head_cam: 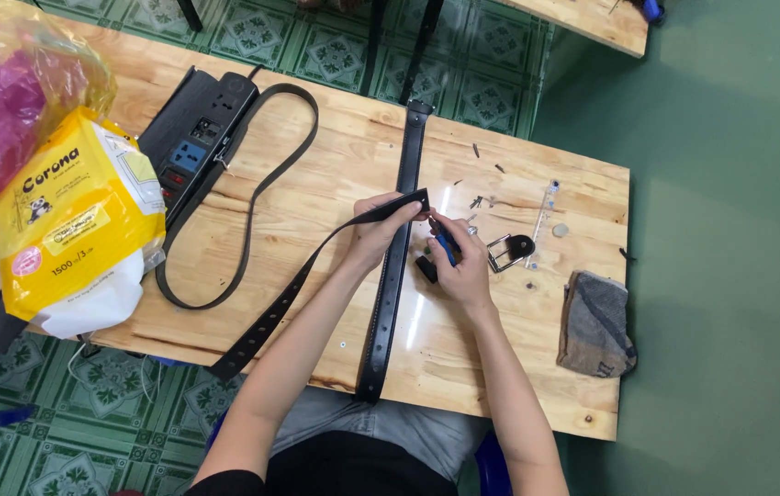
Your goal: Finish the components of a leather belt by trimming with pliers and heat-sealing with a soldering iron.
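I see the black belt (316, 266) pinched at its end in my left hand (381, 230), lifted just over the bench (335, 156), its punched tail trailing down-left past the bench edge. My right hand (463, 266) is closed around a small blue-handled tool (446, 246) whose tip meets that belt end. A second belt (394, 276) lies straight under both hands, a buckle (507, 250) just right of them, a yellow packet (78, 220) and a power strip (195, 138) well left.

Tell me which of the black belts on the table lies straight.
The belt under the hands, running from far edge to near edge. The other two curve: one loops by the power strip, one is held up.
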